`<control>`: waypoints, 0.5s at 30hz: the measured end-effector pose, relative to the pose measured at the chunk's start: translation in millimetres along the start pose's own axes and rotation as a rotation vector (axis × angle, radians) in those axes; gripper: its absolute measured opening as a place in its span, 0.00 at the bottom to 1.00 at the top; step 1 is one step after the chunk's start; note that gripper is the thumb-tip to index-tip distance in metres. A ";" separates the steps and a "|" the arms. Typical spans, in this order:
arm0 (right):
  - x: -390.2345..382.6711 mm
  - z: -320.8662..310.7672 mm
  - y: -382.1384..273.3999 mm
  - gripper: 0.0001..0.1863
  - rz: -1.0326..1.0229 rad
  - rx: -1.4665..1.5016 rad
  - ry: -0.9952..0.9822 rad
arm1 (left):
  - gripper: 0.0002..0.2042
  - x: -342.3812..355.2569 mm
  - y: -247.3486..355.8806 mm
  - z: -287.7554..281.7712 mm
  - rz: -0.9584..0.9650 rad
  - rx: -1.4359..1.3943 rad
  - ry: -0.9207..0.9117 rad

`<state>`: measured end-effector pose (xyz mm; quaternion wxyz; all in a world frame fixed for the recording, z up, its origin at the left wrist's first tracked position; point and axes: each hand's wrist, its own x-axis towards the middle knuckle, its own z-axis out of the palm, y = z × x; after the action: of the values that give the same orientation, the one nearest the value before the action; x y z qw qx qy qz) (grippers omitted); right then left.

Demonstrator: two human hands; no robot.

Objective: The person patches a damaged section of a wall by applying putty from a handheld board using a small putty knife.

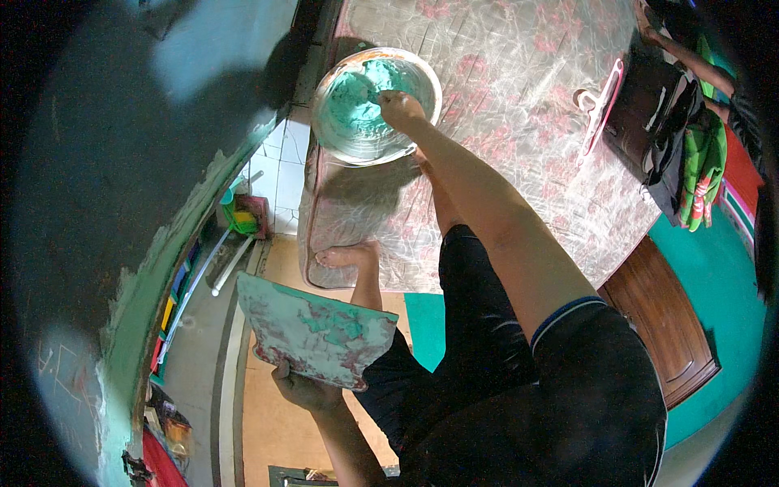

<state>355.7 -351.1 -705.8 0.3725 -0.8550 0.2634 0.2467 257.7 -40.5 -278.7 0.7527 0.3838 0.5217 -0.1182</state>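
A round white basin (428,69), with soft turquoise putty (354,99) inside, is over the patterned mattress ahead of me. My right hand (399,109) reaches past its near right rim with fingers closed at the putty. Whatever those fingers grip is hidden from view. Lower down and to the left, my left hand (304,390) grips the near edge of a flat board (318,329). Pale green putty and reddish-brown stains cover the board's upper face, which is tilted. The fingers beneath it are mostly hidden.
The mattress (503,154) spans the top middle. A dark wall (89,211) with a green band stands at left. A pink-and-white hanger (602,109) lies near dark bags and clothes at right, where another person's arm (690,57) shows. A wooden panel (661,321) is at lower right.
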 end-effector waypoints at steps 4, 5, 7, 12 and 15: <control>12.9 -7.4 8.4 0.14 0.080 0.307 -0.250 | 0.33 1.8 3.5 0.4 -0.009 0.021 -0.006; 9.7 -13.3 0.0 0.16 0.179 0.445 -0.287 | 0.33 0.0 4.1 -1.1 -0.006 0.016 -0.011; 7.3 -19.6 -2.0 0.20 0.251 0.567 -0.312 | 0.33 0.7 5.9 -7.2 -0.007 0.008 -0.026; 9.0 -19.9 12.9 0.24 0.128 0.491 -0.269 | 0.33 3.1 8.7 -8.9 -0.019 -0.001 -0.032; 8.8 -19.7 13.2 0.24 0.125 0.447 -0.225 | 0.33 2.1 9.2 -10.5 -0.022 -0.003 -0.037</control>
<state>358.3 -376.3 -706.1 0.5631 -0.7008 0.3206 0.2982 256.6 -26.4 -278.0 0.7615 0.3745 0.5121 -0.1326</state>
